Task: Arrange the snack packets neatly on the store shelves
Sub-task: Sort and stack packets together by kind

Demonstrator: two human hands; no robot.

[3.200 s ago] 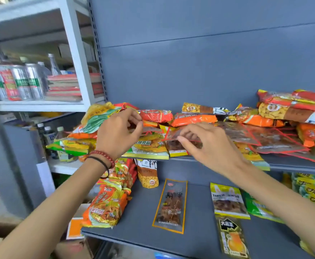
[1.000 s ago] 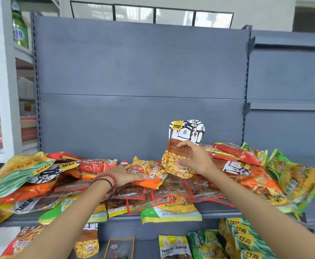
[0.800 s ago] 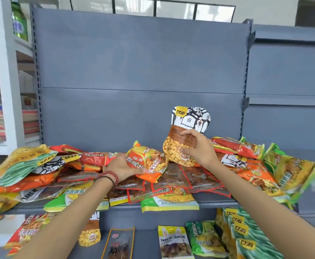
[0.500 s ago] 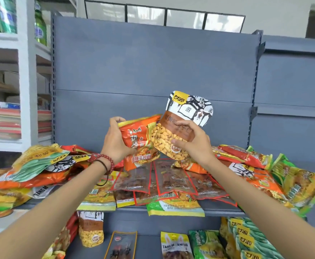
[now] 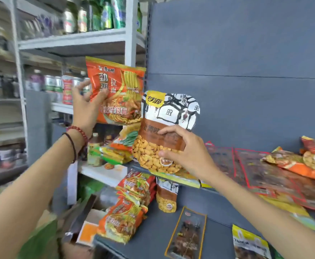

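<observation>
Left hand (image 5: 85, 107) gripped the noodle packet (image 5: 115, 92) and right hand (image 5: 186, 152) the peanut pouch (image 5: 164, 128), probably sorting them by type.

Noodle pkt (image 5: 119, 86), peanut pkt (image 5: 171, 113): glossy plastic; shelf panel (image 5: 246, 53) matt metal.

orange plastic noodle packet (image 5: 115, 94): upright, slightly tilted, held aloft by its left edge in the left hand (image 5: 85, 107).
round-topped white, brown and clear bean pouch (image 5: 169, 116): upright, gripped low down by the right hand (image 5: 188, 154), overlapping the noodle packet's lower right corner.
stack of orange noodle packets (image 5: 128, 208): leaning at the left end of the lower grey metal shelf (image 5: 153, 240).
clear red-edged flat packets (image 5: 265, 171): lying overlapped, right of the pouch.
</observation>
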